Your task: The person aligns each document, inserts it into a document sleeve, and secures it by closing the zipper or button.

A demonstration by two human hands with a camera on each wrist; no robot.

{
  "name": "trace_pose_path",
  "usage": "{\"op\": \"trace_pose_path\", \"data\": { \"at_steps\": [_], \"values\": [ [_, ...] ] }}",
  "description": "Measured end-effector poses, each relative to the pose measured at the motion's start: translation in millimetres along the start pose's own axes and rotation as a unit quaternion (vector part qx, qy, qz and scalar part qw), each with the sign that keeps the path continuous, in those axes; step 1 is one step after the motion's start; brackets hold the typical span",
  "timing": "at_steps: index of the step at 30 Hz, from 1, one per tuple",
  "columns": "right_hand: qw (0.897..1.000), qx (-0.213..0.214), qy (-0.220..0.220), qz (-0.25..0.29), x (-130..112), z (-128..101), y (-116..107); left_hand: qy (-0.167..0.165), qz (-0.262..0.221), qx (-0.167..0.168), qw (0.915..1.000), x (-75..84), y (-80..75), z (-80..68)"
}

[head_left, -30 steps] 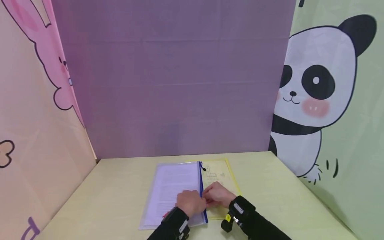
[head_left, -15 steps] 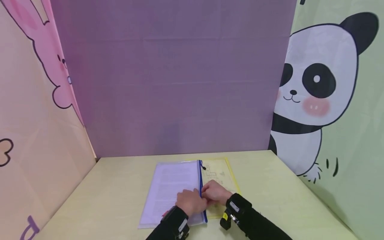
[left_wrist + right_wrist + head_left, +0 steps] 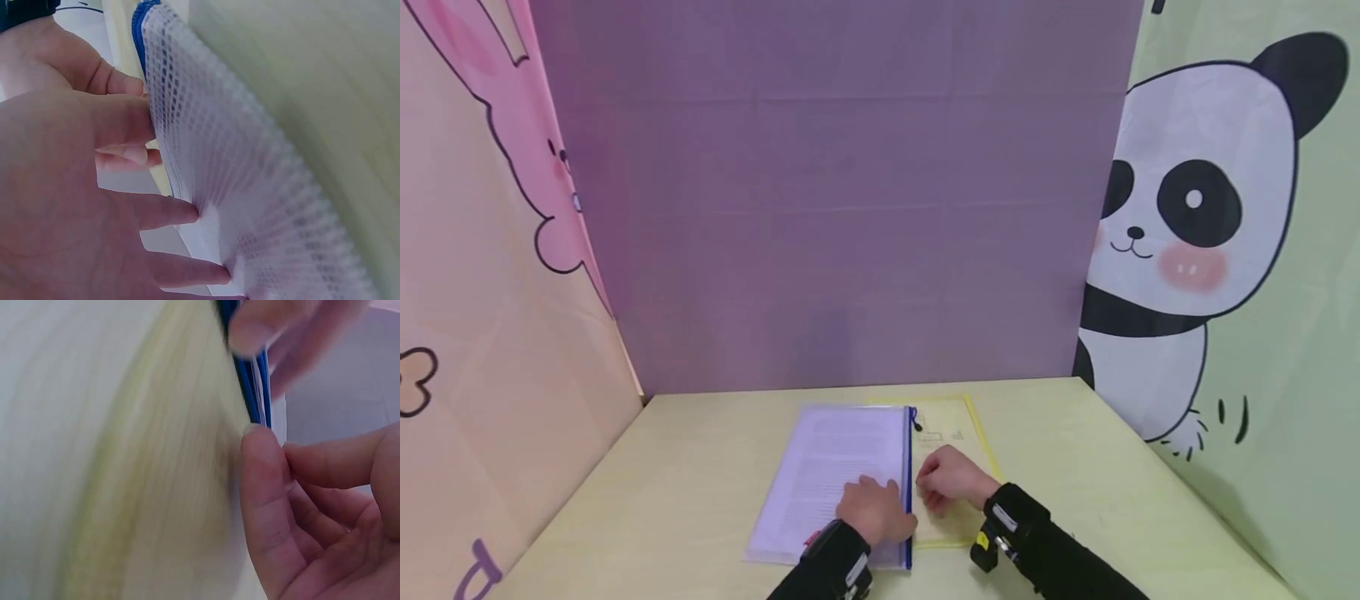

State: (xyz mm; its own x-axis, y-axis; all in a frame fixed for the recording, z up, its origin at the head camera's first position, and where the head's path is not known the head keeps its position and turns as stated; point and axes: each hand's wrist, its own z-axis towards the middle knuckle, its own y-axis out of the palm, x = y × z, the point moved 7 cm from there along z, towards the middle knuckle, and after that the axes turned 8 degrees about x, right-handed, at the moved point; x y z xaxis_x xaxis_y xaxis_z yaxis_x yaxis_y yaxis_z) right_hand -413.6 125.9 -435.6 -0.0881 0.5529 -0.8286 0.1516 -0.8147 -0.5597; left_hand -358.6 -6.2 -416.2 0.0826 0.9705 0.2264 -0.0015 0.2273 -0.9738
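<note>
A clear mesh zip pouch [image 3: 842, 471] with printed sheets inside lies on the table, its blue zipper [image 3: 909, 483] along the right edge. It overlaps a yellow folder [image 3: 962, 429]. My left hand [image 3: 874, 510] rests on the pouch's near right part, fingertips and thumb pressing the mesh [image 3: 206, 156]. My right hand [image 3: 951, 479] sits on the yellow folder just right of the zipper. Its fingers are curled and its thumb [image 3: 262, 487] touches the folder beside the blue edge [image 3: 253, 394]. It holds nothing that I can see.
The pale yellow table [image 3: 1112, 500] is boxed in by a purple back panel [image 3: 850, 208], a pink cartoon panel [image 3: 490, 292] on the left and a panda panel [image 3: 1225, 250] on the right. The zipper pull [image 3: 916, 425] lies at the pouch's far end.
My right hand has drawn a little to the right, away from my left hand and the zipper edge. The pouch's zipper edge has shifted slightly right and lies straighter.
</note>
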Motion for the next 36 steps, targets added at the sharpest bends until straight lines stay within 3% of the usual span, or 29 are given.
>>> {"op": "trace_pose_path", "data": {
  "at_steps": [8,16,23,29,36],
  "values": [
    [0.996,0.071,0.022,-0.045,19.4,6.2,-31.8,0.018,0.003,-0.016,0.9997,-2.0,2.0,0.1],
    [0.987,0.11,0.037,-0.114,27.3,11.7,-58.1,0.061,-0.028,-0.059,0.9961,-6.9,7.6,2.8],
    [0.978,0.131,0.034,-0.16,22.2,12.5,-68.9,0.108,-0.037,-0.104,0.9881,-10.7,11.2,8.5],
    [0.968,0.154,0.01,-0.195,19.3,13.3,-76.5,0.137,-0.046,-0.114,0.9829,-11.4,9.5,4.4],
    [0.967,0.151,0.051,-0.197,31.7,17.7,-74.3,0.182,-0.057,-0.131,0.9729,-11.7,4.0,2.0]
  ]
}}
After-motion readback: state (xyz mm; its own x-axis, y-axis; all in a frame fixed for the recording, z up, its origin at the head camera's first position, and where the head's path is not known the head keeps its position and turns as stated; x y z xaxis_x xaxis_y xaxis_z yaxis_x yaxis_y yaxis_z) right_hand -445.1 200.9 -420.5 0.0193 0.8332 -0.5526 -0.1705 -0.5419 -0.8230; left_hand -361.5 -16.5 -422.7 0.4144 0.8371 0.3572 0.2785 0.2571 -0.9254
